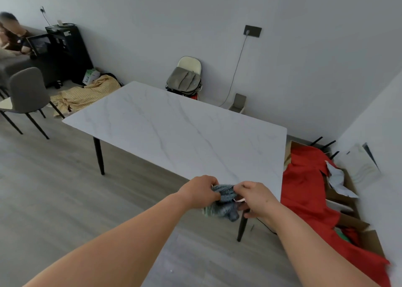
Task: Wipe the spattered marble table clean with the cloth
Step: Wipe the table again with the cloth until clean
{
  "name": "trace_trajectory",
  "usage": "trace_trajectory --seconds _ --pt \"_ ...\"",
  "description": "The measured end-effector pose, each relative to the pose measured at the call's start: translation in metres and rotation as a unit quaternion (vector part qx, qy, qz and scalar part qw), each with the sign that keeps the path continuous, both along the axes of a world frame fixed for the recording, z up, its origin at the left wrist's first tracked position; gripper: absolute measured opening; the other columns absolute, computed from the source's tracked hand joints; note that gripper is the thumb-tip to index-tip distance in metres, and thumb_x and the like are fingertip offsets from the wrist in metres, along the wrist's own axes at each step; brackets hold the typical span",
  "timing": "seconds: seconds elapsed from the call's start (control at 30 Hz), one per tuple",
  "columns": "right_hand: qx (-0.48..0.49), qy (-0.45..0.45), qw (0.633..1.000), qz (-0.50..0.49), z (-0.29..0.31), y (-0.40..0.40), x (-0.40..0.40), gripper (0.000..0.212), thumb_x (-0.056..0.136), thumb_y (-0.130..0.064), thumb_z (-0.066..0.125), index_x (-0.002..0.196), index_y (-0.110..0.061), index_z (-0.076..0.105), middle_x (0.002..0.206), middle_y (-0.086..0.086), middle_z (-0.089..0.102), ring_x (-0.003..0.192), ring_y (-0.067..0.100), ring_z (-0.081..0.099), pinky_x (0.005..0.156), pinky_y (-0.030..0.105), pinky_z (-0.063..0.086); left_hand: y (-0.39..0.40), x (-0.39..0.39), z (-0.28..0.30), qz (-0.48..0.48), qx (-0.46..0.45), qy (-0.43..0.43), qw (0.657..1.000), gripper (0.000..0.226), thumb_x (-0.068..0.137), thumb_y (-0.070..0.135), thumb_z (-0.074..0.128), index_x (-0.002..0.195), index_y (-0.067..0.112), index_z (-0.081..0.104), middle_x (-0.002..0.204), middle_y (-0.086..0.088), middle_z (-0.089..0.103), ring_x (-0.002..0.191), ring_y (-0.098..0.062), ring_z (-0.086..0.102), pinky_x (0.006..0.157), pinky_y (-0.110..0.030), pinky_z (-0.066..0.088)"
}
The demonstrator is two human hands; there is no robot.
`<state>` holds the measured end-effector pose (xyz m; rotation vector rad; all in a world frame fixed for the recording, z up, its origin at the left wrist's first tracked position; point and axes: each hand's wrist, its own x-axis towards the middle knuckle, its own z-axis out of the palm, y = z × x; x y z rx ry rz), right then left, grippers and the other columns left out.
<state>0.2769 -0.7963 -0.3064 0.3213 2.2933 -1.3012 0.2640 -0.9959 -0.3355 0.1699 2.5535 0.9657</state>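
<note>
Both hands grip a bunched grey-blue cloth (225,200) between them, held in the air at the near corner of the white marble desk (174,130). The left hand (201,191) and right hand (255,200) each curl fingers around it.

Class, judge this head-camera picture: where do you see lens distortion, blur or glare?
Head view: wide-angle bending bows the marble table edges; motion blur smears the cloth between the left hand and right hand; soft even light, no glare.
</note>
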Motion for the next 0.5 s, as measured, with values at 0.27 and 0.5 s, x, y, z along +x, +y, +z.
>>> trace_trajectory --seconds 0.27,0.5 --pt "0.101 0.121 0.980 0.121 -0.018 0.080 -0.082 0.016 0.106 -0.027 0.050 0.102 -0.026 0.065 0.099 -0.003 0.067 0.081 0.010 0.057 0.066 0.026 0.040 0.078 -0.062 -0.003 -0.036 -0.010 0.016 0.999 0.023 0.096 0.013 0.043 0.076 0.025 0.047 0.074 0.004 0.054 0.073 -0.020 0.050 0.065 -0.034 0.038" --pt "0.032 0.184 0.977 0.099 0.004 0.123 -0.192 0.019 0.105 -0.021 0.045 0.099 -0.032 0.059 0.100 -0.001 0.065 0.090 0.022 0.063 0.076 0.045 0.058 0.118 -0.157 0.019 0.051 0.058 -0.022 0.997 0.010 0.086 0.022 0.069 0.086 0.024 0.060 0.083 0.003 0.061 0.075 -0.014 0.054 0.066 -0.029 0.042"
